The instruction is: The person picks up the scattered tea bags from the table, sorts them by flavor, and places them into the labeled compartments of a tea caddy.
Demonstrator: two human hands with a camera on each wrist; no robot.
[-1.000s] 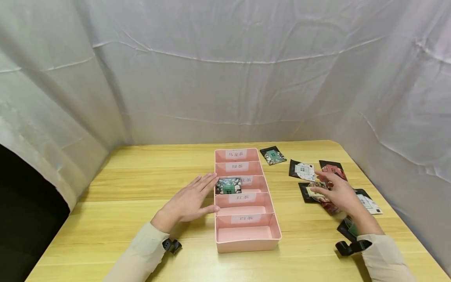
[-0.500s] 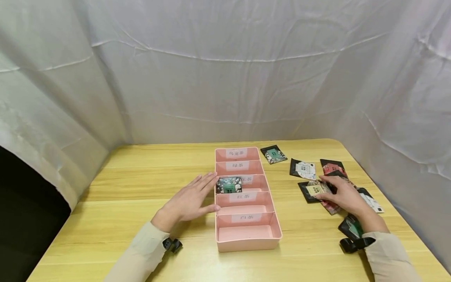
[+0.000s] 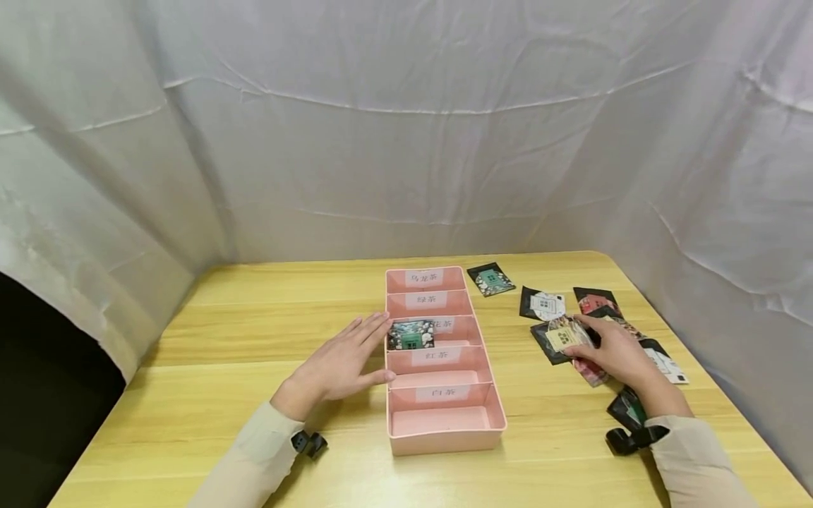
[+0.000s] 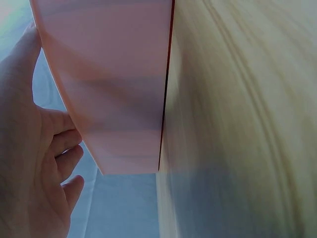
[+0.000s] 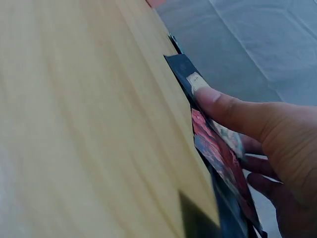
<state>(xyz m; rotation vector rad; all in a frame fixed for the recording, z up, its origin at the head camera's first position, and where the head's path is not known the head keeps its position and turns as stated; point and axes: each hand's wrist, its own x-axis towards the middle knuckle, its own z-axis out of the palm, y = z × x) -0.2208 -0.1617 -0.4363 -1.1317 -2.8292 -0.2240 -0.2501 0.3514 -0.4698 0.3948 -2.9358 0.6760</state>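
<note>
My left hand rests its fingertips and thumb on the left rim of a long pink divided box, fingers extended. In the left wrist view the fingers lie along the rim of the box's side wall. My right hand pinches a black tea packet with a cream label by its right edge. The right wrist view has the thumb on the packet's face, with the other fingers behind its far edge. A red-patterned tea packet lies partly beneath it. One green-labelled tea packet sits in the box's middle compartment.
Around the right hand lie several more tea packets: a white one, a red one, another white one and a dark green one. A green-labelled packet lies beside the box's back corner. Pale curtains enclose the table.
My right hand has come down onto the cream-labelled packet and grasped its edge. That packet has shifted slightly left and turned. The left hand stays on the box rim.
</note>
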